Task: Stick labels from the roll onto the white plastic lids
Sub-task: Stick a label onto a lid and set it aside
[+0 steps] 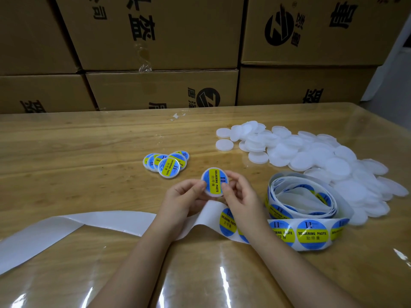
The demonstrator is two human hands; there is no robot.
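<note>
A white plastic lid with a round blue and yellow label (214, 181) is held above the table between both hands. My left hand (185, 197) pinches its left edge and my right hand (241, 196) pinches its right edge, thumb on the label. The label roll (300, 196) lies coiled to the right, its strip of labels (311, 234) running under my right wrist. Empty white backing paper (66, 227) trails off to the left. A heap of bare white lids (311, 156) fills the right side of the table. Several labelled lids (166, 163) lie in a small pile behind my hands.
The wooden table (89, 152) has a glossy clear cover. Stacked cardboard boxes (155, 52) form a wall along its far edge. A small scrap of torn film (176, 116) lies near that edge.
</note>
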